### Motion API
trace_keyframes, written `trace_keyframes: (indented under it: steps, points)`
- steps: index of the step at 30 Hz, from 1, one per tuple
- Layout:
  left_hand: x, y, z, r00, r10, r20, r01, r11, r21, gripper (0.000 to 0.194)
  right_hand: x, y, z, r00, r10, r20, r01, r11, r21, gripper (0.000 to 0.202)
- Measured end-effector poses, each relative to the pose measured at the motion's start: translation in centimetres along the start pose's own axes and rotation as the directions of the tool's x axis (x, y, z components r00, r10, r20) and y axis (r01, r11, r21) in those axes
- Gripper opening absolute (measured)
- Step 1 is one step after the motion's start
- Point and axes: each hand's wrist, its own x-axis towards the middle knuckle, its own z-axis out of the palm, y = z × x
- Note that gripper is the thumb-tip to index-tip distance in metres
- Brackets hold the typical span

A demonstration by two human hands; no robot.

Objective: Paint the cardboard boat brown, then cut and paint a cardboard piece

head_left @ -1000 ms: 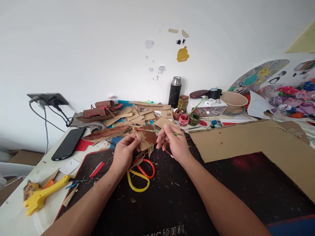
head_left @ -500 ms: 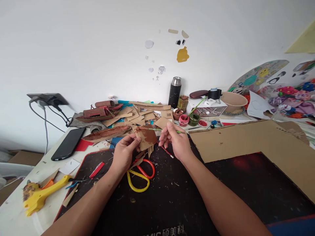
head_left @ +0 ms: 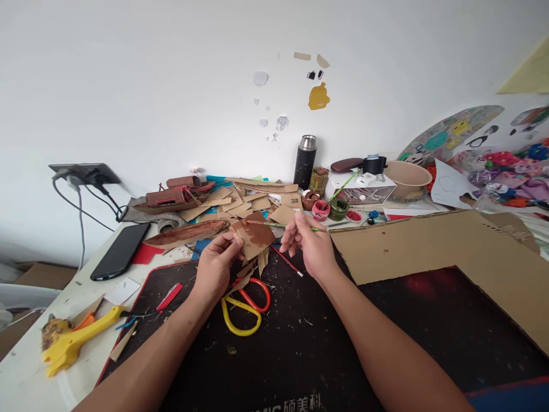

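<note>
My left hand (head_left: 218,260) pinches the lower left edge of a cardboard piece (head_left: 257,239), whose upper part is coated in brown paint. Between the thumb and fingers of my right hand (head_left: 307,243) is a thin green paintbrush (head_left: 278,225), its tip lying over the painted part of the cardboard. Below the piece, scissors (head_left: 241,316) with one red and one yellow handle rest on the black mat (head_left: 300,355). A red pencil (head_left: 288,262) lies between my hands. Beyond them stand open paint jars, one brown (head_left: 312,199) and one pink (head_left: 321,210).
Cardboard scraps (head_left: 246,200) and brown model boats (head_left: 171,197) fill the back. At left lie a phone (head_left: 120,252) and a yellow glue gun (head_left: 75,343). A large cardboard sheet (head_left: 407,246) covers the right side. A black flask (head_left: 305,163) stands by the wall.
The cardboard piece has tilted slightly in my left hand. My right hand and the brush have shifted a little to the right.
</note>
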Motion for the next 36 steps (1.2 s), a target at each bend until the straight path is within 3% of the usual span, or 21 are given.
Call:
trace_keyframes:
  steps: [5, 12, 18, 24, 30, 36]
  points:
    - [0.1, 0.3, 0.3, 0.999, -0.034, -0.038, 0.031, 0.997, -0.069, 0.041, -0.5, 0.1, 0.6, 0.991, 0.058, 0.117, -0.053, 0.998, -0.040, 0.056]
    - [0.1, 0.2, 0.2, 0.999, -0.033, -0.031, 0.030, 0.997, -0.073, 0.041, 0.1, -0.2, -0.2, 0.999, -0.007, -0.035, 0.006, 1.000, -0.022, 0.055]
    - [0.0, 0.5, 0.4, 0.998, -0.042, -0.038, 0.040, 0.998, -0.056, 0.043, -0.5, -0.1, 0.5, 0.991, 0.060, 0.117, -0.055, 0.997, -0.050, 0.055]
    - [-0.1, 0.6, 0.5, 0.998, -0.031, -0.046, 0.031, 0.999, 0.013, 0.043, -0.3, -0.1, 0.2, 0.999, 0.012, 0.033, -0.011, 0.999, -0.030, 0.055]
    - [-0.2, 0.3, 0.3, 1.000, -0.006, -0.011, 0.008, 0.991, 0.132, 0.040, -0.9, 0.0, 1.0, 0.985, 0.068, 0.158, -0.063, 0.997, -0.039, 0.055]
    - [-0.3, 0.4, 0.5, 1.000, -0.020, -0.006, 0.021, 0.993, 0.116, 0.037, -0.9, -0.1, 1.0, 0.988, 0.064, 0.141, -0.058, 0.997, -0.042, 0.055]
